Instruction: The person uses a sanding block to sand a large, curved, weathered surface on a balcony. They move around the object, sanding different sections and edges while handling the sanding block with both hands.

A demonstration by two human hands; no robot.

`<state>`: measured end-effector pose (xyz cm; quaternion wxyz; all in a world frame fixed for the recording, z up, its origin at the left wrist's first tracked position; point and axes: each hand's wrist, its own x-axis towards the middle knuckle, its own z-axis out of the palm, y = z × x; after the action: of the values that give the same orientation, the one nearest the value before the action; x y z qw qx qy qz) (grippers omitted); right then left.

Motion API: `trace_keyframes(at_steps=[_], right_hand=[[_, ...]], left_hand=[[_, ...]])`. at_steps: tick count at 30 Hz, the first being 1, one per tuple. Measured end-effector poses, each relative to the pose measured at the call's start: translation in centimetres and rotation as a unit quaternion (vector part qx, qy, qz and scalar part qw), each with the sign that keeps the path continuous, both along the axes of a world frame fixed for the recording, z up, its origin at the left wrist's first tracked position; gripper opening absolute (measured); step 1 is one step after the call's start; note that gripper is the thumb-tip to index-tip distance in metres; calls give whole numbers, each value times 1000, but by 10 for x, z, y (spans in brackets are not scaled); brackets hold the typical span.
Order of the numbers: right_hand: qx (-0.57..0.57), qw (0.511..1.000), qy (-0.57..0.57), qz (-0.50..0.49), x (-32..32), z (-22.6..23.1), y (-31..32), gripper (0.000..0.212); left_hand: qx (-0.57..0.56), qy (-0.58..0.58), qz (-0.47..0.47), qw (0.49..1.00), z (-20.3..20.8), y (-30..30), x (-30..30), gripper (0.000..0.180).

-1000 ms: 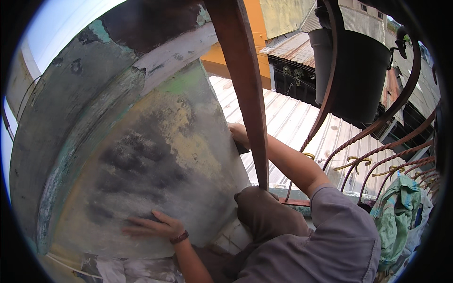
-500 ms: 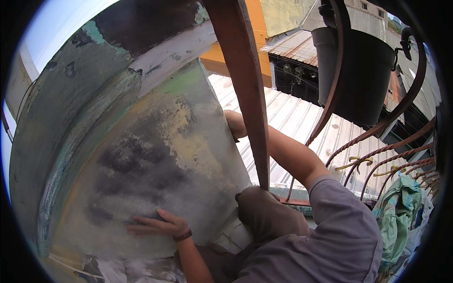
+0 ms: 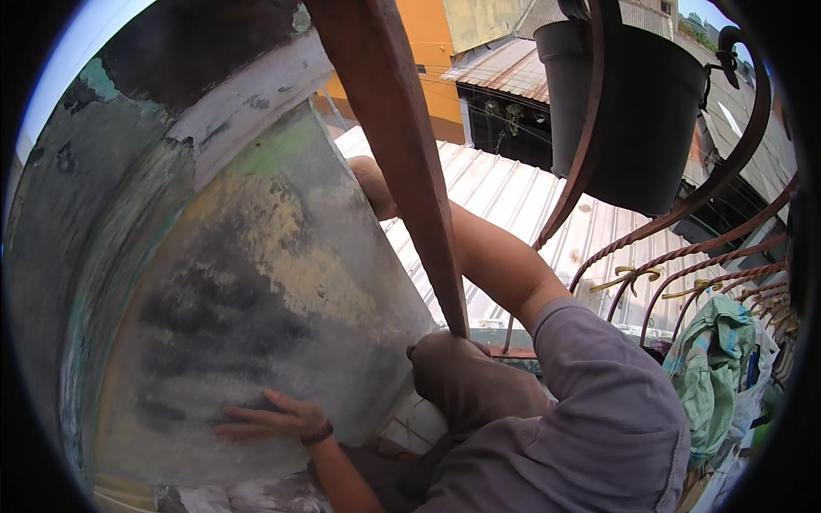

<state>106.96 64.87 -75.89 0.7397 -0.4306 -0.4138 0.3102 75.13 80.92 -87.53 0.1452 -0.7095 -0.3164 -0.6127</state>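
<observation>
At far left a curved moulding point(image 3: 128, 231) with flaking paint borders the wall point(image 3: 256, 316), an upright, grey, patchy surface. Below it lies pale sheeting point(image 3: 227, 498). The left hand point(image 3: 282, 421) is open at the wall's lower part, fingers spread, with nothing visible in it. Well apart from it, the right hand point(image 3: 374, 186) reaches to the wall's free edge; its fingers are hidden, so I cannot tell whether they grip anything. The wall looks heavy, stiff and fixed, its face likely dusty, its patches likely crumbly; that edge should give the firmest hold, with a flat palm for the face. Right of the 2 hands, a brown bar point(image 3: 398, 154) crosses the right arm; beyond are a black pot point(image 3: 650, 120) and a green sack point(image 3: 710, 376).
</observation>
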Motion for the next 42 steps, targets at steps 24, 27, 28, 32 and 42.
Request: trace_keyframes(at_steps=[24,27,28,32,42], right_hand=[[-99,994,25,42,-13,-68,-14,54],[-4,997,9,71,5,2,-10,54],[23,996,12,87,11,19,-17,54],[-70,995,35,58,-16,-57,-13,54],[24,994,17,102,9,26,-25,55]], left_hand=[[4,4,-11,1000,9,-9,3,71],[18,16,15,1000,4,-3,-8,70],[19,20,26,999,4,-6,-8,69],[18,3,16,1000,5,-6,-2,68],[-1,35,20,999,4,-9,-7,70]])
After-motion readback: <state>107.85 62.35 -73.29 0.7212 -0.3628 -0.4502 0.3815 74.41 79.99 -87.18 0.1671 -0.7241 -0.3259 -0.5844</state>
